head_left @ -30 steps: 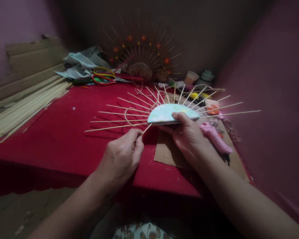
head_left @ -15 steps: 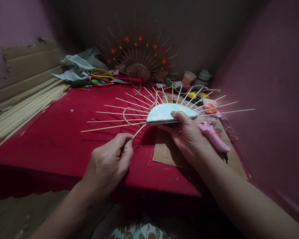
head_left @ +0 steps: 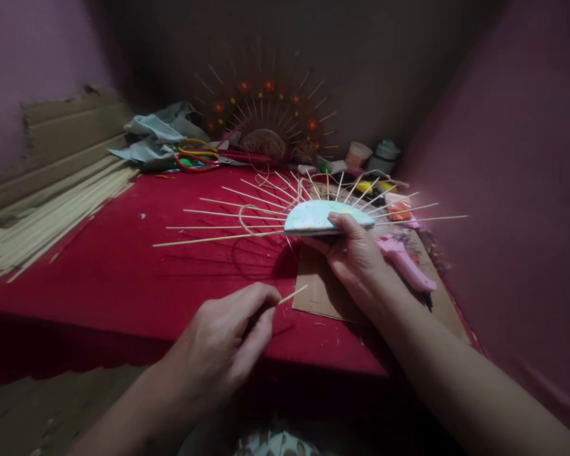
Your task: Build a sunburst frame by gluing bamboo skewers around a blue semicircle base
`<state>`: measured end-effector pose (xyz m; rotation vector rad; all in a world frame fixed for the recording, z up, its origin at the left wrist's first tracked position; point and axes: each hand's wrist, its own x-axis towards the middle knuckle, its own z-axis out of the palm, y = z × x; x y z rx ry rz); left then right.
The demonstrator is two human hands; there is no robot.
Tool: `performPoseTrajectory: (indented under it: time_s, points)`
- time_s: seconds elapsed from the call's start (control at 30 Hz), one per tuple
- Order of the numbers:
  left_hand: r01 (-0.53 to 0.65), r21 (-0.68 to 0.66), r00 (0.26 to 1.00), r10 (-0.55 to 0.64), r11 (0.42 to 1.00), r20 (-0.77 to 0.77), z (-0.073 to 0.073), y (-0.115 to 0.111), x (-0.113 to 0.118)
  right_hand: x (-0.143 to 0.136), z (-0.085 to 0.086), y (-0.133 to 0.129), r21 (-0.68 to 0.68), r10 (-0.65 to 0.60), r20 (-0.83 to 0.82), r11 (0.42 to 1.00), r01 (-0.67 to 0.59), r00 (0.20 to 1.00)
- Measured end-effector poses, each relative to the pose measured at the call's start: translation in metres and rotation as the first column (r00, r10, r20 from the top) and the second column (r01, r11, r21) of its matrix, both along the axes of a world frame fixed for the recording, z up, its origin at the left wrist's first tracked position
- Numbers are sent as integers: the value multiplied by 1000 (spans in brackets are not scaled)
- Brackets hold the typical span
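The left hand (head_left: 235, 335) pinches a thin stick (head_left: 293, 294), near end hidden; the right hand (head_left: 354, 253) clasps a stick-rayed half-disc (head_left: 311, 216), underside unseen.

The pale blue half-disc (head_left: 313, 216), mottled with faint lighter patches, is held with its straight edge on the near side and its curve on the far side. Thin, pale sticks (head_left: 218, 239) fan outward around it (those at its two ends run nearly level). One loose stick (head_left: 293, 295) slants in front of the half-disc, apart from it.
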<state>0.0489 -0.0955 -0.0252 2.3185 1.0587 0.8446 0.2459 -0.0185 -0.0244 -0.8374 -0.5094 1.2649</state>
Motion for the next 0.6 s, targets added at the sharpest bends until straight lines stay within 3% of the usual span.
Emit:
performPoseTrajectory:
  time_s: [0.13, 0.47, 0.6]
  points:
    - [12, -146, 999, -19, 989, -44, 2, 1, -2, 0, 1, -1, 9, 20, -25, 1000, -20, 999]
    - [-23, -187, 1000, 23, 982, -4, -9, 11, -6, -5, -3, 1, 125, 81, -44, 989, -75, 996]
    - [18, -256, 999, -24, 967, -22, -9, 12, -19, 0, -1, 5, 118, 52, -62, 992, -44, 997]
